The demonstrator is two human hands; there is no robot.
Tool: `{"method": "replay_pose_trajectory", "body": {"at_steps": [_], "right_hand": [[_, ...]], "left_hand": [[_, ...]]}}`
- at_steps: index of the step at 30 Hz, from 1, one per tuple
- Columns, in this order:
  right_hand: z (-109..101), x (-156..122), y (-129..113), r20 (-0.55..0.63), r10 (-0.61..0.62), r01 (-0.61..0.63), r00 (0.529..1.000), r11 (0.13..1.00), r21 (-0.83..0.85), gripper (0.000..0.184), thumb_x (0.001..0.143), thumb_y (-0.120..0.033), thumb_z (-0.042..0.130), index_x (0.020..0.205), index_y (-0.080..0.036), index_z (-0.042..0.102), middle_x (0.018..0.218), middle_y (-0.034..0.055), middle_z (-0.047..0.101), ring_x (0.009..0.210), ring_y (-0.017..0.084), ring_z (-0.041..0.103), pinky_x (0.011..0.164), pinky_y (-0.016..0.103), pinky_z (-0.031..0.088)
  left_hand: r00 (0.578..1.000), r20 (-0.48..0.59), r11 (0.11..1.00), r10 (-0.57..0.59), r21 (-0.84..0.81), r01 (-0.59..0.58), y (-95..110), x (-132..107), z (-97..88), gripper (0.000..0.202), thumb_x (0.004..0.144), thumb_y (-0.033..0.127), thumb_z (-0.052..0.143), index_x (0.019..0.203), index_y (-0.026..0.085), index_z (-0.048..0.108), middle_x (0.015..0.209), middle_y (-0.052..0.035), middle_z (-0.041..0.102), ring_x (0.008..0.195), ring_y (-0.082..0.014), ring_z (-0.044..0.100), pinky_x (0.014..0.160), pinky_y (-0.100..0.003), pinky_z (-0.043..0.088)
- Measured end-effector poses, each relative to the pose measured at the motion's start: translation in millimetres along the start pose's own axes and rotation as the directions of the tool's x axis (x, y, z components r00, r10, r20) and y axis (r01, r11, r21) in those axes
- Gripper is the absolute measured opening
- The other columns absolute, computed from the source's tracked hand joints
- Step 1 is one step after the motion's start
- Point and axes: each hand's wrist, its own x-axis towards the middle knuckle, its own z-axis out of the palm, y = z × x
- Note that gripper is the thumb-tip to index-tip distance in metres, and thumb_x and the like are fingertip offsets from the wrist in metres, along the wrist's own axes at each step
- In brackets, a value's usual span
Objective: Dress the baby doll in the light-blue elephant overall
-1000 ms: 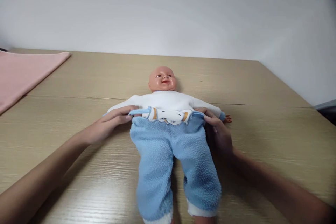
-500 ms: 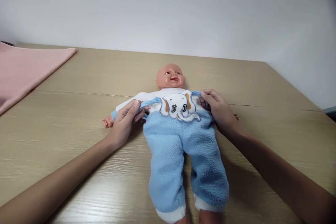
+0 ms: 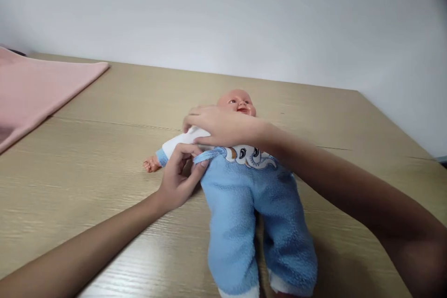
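Observation:
A baby doll (image 3: pixel 240 98) lies on its back in a white top and fuzzy blue overalls (image 3: pixel 232 209) with an elephant face (image 3: pixel 246 154) on the bib. My left hand (image 3: pixel 181 174) is closed at the doll's side, pinching a blue overall strap (image 3: pixel 208 154) between thumb and fingers. Reaching across the chest, my right hand (image 3: pixel 223 125) curves its fingers and thumb around the upper part of the doll's white sleeve (image 3: pixel 179 143), at the left of the picture. It hides the doll's neck and the top of the bib. The doll's other arm is hidden behind my forearm.
A pink cloth (image 3: pixel 42 88) lies at the far left of the wooden table (image 3: pixel 115 158). Behind the table's back edge rises a plain pale wall (image 3: pixel 223 18).
My right hand has let go of the strap on the right and crossed over the chest to the opposite sleeve. My left hand still holds its strap, now closer to the doll's body.

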Motion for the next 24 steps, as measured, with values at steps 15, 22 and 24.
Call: {"method": "replay_pose_trajectory", "body": {"at_steps": [15, 22, 24], "right_hand": [[8, 6, 19, -0.192, -0.076, 0.122, 0.978, 0.964, 0.238, 0.023, 0.096, -0.015, 0.063, 0.118, -0.018, 0.064, 0.111, 0.0061, 0.071, 0.098, 0.023, 0.066, 0.087, 0.034, 0.049], [17, -34, 31, -0.163, -0.072, 0.135, 0.984, 0.899, 0.416, 0.036, 0.09, -0.01, 0.062, 0.125, -0.019, 0.068, 0.122, 0.0069, 0.078, 0.112, 0.023, 0.073, 0.098, 0.032, 0.054], [21, -36, 32, -0.15, -0.07, 0.128, 0.986, 0.897, 0.423, 0.04, 0.089, -0.009, 0.063, 0.128, -0.018, 0.07, 0.126, 0.0084, 0.079, 0.116, 0.024, 0.073, 0.101, 0.035, 0.054]], "left_hand": [[0.985, 0.106, 0.988, 0.139, 0.05, -0.144, 3, 0, 0.1, 0.012, 0.11, 0.019, 0.069, 0.116, 0.026, 0.062, 0.074, 0.0055, 0.057, 0.056, -0.0109, 0.048, 0.056, -0.027, 0.038], [0.95, 0.125, 0.957, 0.286, 0.002, -0.289, -2, -1, -3.0, 0.009, 0.109, 0.016, 0.065, 0.106, 0.023, 0.068, 0.098, -0.008, 0.073, 0.092, -0.0219, 0.075, 0.079, -0.036, 0.061], [0.945, 0.115, 0.952, 0.307, -0.037, -0.305, -7, -7, -4.4, 0.008, 0.109, 0.018, 0.065, 0.109, 0.025, 0.068, 0.095, -0.0064, 0.071, 0.09, -0.0219, 0.075, 0.078, -0.036, 0.063]]}}
